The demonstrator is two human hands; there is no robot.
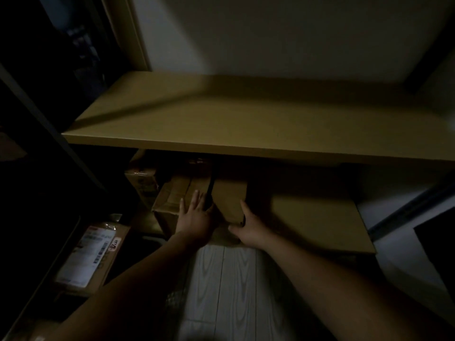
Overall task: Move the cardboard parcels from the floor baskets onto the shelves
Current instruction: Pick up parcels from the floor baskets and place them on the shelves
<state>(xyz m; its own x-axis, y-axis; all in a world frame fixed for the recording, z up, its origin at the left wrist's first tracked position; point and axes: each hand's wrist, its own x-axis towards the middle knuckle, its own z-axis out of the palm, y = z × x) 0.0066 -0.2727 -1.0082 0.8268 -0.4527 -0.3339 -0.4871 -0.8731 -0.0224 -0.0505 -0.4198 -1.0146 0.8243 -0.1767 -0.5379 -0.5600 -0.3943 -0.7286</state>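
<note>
Dim shelving bay against a pale wall (270,33), seen from above, with plank floor (221,279) below. Upper shelf (246,119): a bare tan board. Lower shelf (320,225): three cardboard parcels crowded at its left end, the right part bare.

My left hand (194,216) lies flat on the top of the taped box (170,195), fingers (195,198) straight and spread, holding nothing. I judge it is there to steady that box while its neighbour is slid in alongside.

My right hand (248,231) takes the near right corner of the plain box (229,195), thumb along the front edge and fingers up the right side, so the corner is pinched between them. This grip suits pushing and squaring the box, which stands on the lower shelf with only a narrow dark gap between it and the taped box.

A third box (140,178) stands behind and to the left, half under the upper shelf.

At lower left a labelled parcel (86,257) lies down at floor level, still to be shelved. Whether it rests in a basket I cannot tell, as the surround is too dark.
</note>
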